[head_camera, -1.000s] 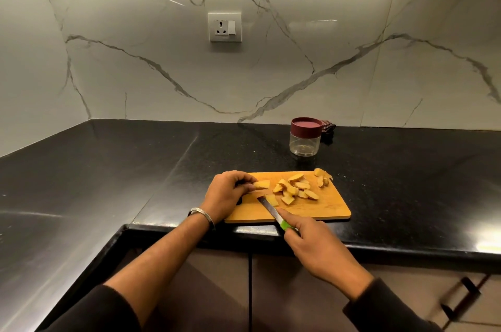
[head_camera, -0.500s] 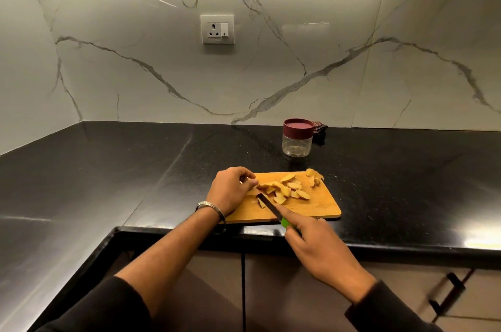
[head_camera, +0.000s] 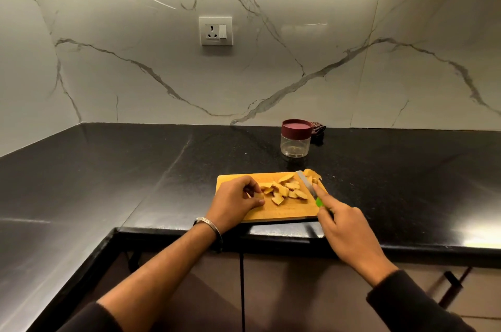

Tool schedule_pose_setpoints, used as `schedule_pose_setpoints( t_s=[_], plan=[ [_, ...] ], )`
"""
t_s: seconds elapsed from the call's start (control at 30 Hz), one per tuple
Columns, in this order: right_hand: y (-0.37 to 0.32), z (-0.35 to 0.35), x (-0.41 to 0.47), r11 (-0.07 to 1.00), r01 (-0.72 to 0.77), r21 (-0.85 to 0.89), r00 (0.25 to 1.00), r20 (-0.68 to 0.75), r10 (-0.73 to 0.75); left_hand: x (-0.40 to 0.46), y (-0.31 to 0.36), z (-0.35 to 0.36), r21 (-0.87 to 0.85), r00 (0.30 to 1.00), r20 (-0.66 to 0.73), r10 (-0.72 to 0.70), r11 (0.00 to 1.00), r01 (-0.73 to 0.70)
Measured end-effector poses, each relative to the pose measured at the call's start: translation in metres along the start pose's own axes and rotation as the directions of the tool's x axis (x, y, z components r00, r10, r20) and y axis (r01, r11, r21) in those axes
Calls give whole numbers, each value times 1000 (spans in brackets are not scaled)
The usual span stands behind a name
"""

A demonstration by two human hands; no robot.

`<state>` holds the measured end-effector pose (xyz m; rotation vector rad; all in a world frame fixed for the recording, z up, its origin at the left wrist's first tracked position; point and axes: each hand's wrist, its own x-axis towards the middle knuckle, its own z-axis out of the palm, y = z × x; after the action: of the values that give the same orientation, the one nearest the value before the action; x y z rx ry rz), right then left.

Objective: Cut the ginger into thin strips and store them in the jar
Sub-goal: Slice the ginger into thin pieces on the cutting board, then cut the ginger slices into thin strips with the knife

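A ginger piece (head_camera: pixel 259 195) is pinched by the left hand (head_camera: pixel 235 201) at the cutting board's (head_camera: pixel 282 212) left side, steadied for slicing, while the knife (head_camera: pixel 309 187) is gripped by the right hand (head_camera: pixel 344 228) at the right.

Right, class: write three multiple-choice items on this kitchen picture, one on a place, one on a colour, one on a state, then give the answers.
1. Where does the jar stand?
A. on the counter behind the chopping board
B. on the board
C. in the left hand

2. What colour is the knife handle?
A. red
B. green
C. black

3. What state is the jar in?
A. full of ginger
B. lying on its side
C. upright, lid on, with no ginger inside

Answers: 1 A, it stands on the black counter beyond the board. 2 B, green shows above the right hand. 3 C, the dark red lid sits on it and the ginger pieces lie on the board by the left hand.
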<state>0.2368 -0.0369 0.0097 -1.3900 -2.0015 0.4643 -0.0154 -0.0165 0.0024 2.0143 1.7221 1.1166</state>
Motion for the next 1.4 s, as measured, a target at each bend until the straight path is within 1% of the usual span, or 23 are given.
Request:
schedule_pose_setpoints(
  t_s=[0.13,0.23,0.33,0.47,0.57,0.7,0.8,0.97,1.07,1.17,1.3,1.37,1.4],
  plan=[
    [11,-3,3,999,-22,45,998,-55,25,7,5,-3,-176,998,-41,-50,984,42],
    [15,-2,4,999,-17,36,998,-63,19,17,16,-4,-213,997,-36,-63,976,54],
    [14,1,2,999,2,54,996,-91,3,31,26,0,-184,999,-8,-50,982,47],
    [17,4,-3,984,1,176,977,-210,36,58,41,14,-115,1000,17,-8,993,10],
    [21,6,-3,967,-12,253,965,-251,78,83,49,29,-43,1000,18,23,999,-23],
    [28,9,1,958,-21,286,960,-263,100,108,56,50,24,1000,10,-9,1000,9],
    [32,10,2,960,-10,279,961,-264,86,119,58,63,99,999,18,-44,994,42],
    [34,11,2,965,10,262,959,-276,65,125,53,77,150,989,104,-108,984,92],
    [33,11,3,968,6,251,961,-270,64,126,48,67,122,992,82,-99,989,88],
    [32,10,3,974,-2,225,964,-260,62,119,38,42,89,993,49,-111,990,106],
    [32,9,6,977,-28,210,973,-218,75,97,11,4,160,992,85,-98,984,83],
    [32,9,8,983,-18,184,968,-244,64,83,-4,-10,185,991,79,-111,978,95],
    [32,9,8,988,0,153,954,-295,46,75,-10,-17,198,990,72,-121,975,104]
  ],
)
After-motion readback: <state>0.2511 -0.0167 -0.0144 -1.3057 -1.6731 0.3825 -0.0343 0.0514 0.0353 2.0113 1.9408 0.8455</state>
